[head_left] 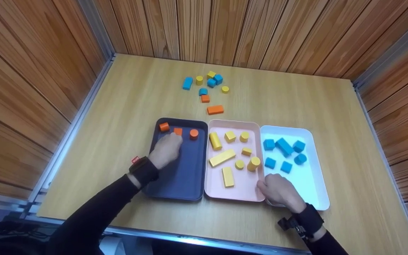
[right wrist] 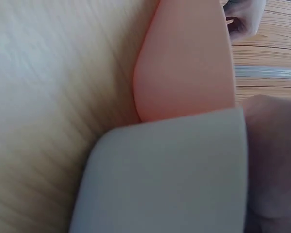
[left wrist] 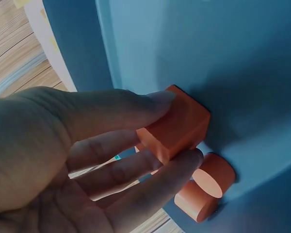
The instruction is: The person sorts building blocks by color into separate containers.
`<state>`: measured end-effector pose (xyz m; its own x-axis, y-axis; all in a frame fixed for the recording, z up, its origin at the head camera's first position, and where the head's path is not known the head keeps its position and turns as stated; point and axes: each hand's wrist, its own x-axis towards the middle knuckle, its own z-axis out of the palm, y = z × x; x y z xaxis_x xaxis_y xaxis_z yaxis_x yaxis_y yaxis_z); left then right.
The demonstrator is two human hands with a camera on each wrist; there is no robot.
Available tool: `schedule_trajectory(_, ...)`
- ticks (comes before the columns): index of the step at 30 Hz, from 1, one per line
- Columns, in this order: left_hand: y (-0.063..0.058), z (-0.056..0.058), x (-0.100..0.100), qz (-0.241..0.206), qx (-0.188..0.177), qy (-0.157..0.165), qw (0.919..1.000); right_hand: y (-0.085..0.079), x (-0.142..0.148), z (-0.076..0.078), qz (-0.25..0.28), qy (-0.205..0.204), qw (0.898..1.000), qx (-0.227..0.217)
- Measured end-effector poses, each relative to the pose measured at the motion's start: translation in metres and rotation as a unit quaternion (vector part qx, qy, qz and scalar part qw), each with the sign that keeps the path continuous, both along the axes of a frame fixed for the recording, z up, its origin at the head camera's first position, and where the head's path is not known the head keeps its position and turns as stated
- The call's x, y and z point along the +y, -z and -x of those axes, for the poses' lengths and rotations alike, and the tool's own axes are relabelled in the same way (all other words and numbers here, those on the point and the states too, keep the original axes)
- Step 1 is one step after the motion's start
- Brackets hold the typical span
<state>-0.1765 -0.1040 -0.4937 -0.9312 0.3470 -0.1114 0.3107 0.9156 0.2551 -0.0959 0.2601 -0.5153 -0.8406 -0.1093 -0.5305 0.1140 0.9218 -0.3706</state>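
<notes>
My left hand (head_left: 166, 150) reaches over the dark blue tray (head_left: 186, 180). In the left wrist view, its thumb and fingers pinch an orange cube block (left wrist: 182, 121); whether the cube touches the tray floor is unclear. Two orange cylinder blocks (left wrist: 215, 174) lie close by, seen from above as a left one (head_left: 164, 126) and a right one (head_left: 194, 134). At the near ends of the pink tray (head_left: 221, 193) and white tray (head_left: 313, 191) is my right hand (head_left: 282, 189), fingers bent, their undersides hidden. The right wrist view shows it blurred behind the white tray's wall (right wrist: 169, 170).
Several yellow blocks (head_left: 222, 158) lie in the pink tray and several blue blocks (head_left: 284, 147) in the white one. Beyond the trays, a loose group holds an orange bar block (head_left: 215, 109), an orange block (head_left: 205, 98), blue and yellow blocks. Wooden panels (head_left: 225, 32) surround the table.
</notes>
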Motion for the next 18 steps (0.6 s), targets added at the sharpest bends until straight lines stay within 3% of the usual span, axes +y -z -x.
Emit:
schedule_trajectory(7,-0.001,0.002,0.004,0.019,-0.019,-0.004,0.9996,0.003,0.000,-0.005,0.000,0.005,1.000,0.030)
schedule_trajectory(13,-0.002,0.002,0.006,0.028,0.000,0.003,0.9996,0.005,0.001,-0.006,0.003,-0.019,0.996,0.090)
schedule_trajectory(18,-0.017,0.006,0.009,0.025,-0.023,-0.016,0.9993,0.006,0.000,-0.005,0.004,-0.012,0.996,0.086)
